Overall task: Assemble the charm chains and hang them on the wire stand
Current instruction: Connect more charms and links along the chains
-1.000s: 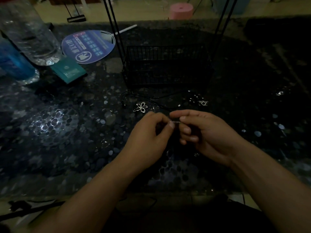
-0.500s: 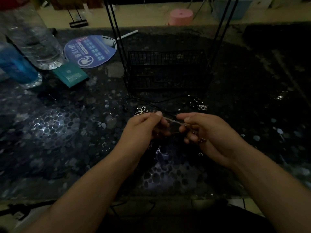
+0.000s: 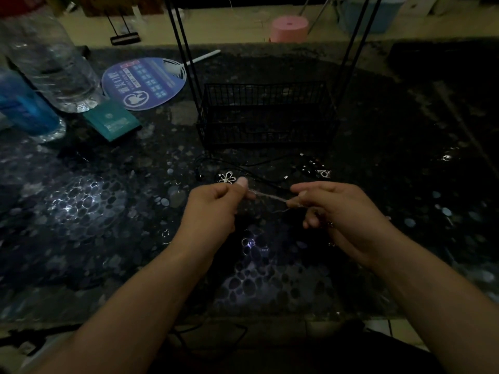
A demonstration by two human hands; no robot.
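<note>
From the head view, we pinch a thin chain [image 3: 270, 197] between both hands — left hand [image 3: 216, 209] at one end, right hand [image 3: 343, 211] at the other — its length running side to side, the wire stand [image 3: 266, 114] straight beyond them.
</note>
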